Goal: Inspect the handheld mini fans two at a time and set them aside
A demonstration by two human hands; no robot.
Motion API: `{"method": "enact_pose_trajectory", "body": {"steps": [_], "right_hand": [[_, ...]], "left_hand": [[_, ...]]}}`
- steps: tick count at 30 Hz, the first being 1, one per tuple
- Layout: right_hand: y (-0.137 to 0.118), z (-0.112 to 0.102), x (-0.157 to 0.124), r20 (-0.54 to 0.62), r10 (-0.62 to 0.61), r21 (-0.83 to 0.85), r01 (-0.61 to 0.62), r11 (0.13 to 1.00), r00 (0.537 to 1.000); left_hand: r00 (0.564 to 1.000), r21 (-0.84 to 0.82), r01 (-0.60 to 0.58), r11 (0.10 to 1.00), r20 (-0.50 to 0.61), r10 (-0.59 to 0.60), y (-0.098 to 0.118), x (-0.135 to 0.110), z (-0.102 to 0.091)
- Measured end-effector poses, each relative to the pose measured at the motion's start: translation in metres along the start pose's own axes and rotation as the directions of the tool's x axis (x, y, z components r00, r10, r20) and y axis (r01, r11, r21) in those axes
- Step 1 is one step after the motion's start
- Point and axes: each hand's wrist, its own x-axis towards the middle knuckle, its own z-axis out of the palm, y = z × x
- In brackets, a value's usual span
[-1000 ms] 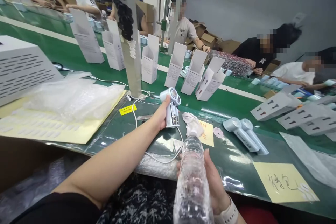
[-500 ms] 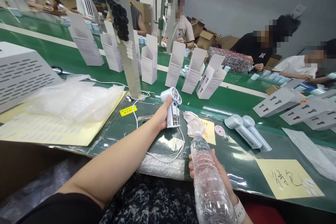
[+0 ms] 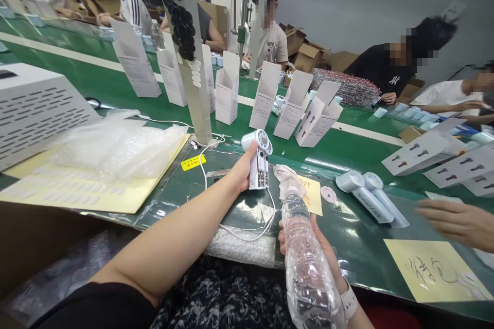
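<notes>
My left hand [image 3: 243, 168] is closed round a pale blue handheld fan [image 3: 258, 164]. Its round head points up and away, and dark and silvery parts show along the handle. My right hand [image 3: 327, 249] grips a clear plastic bottle [image 3: 311, 267], tilted with its neck away from me. A crumpled white cloth [image 3: 287, 177] sits at the bottle's mouth; whether it is attached there I cannot tell. Below the fan a white cable [image 3: 270, 216] loops across the green bench.
Two pale blue fans [image 3: 368, 198] lie to the right, near a co-worker's hand [image 3: 457, 221] and a yellow note [image 3: 432, 267]. Open white boxes [image 3: 264, 95] line the green belt behind a metal post [image 3: 198, 97]. Bubble wrap [image 3: 243, 247] lies along the front edge.
A co-worker's hand has come in from the right, above the yellow note. The view has shifted slightly, while both my hands keep their hold on the fan and the bottle.
</notes>
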Motion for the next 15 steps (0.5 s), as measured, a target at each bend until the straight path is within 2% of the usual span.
{"method": "enact_pose_trajectory", "body": {"steps": [6, 8, 10, 12, 13, 15], "right_hand": [[-0.003, -0.011, -0.012, -0.114, 0.005, -0.045, -0.010, 0.999, 0.994], [-0.006, -0.009, -0.014, -0.180, -0.046, -0.112, 0.026, 0.993, 0.983], [-0.014, 0.000, -0.011, -0.227, -0.157, -0.235, 0.102, 0.967, 0.961], [-0.027, 0.016, 0.000, -0.186, -0.294, -0.402, 0.201, 0.893, 0.937], [-0.035, 0.028, 0.009, -0.123, -0.357, -0.489, 0.256, 0.834, 0.926], [-0.048, 0.059, 0.033, 0.062, -0.453, -0.644, 0.382, 0.662, 0.889]], "left_hand": [[1.000, -0.012, 0.010, 1.000, 0.008, -0.010, -0.001, 0.001, 0.001], [0.999, -0.039, 0.014, 0.999, 0.035, -0.012, -0.003, 0.002, 0.000], [0.998, -0.062, 0.013, 0.998, 0.065, -0.009, -0.007, 0.003, -0.002], [0.997, -0.071, 0.000, 0.997, 0.083, 0.006, -0.010, 0.003, -0.002], [0.995, -0.073, -0.010, 0.997, 0.095, 0.017, -0.012, 0.003, -0.002], [0.983, -0.075, -0.040, 0.996, 0.175, 0.052, -0.013, 0.003, 0.002]]}}
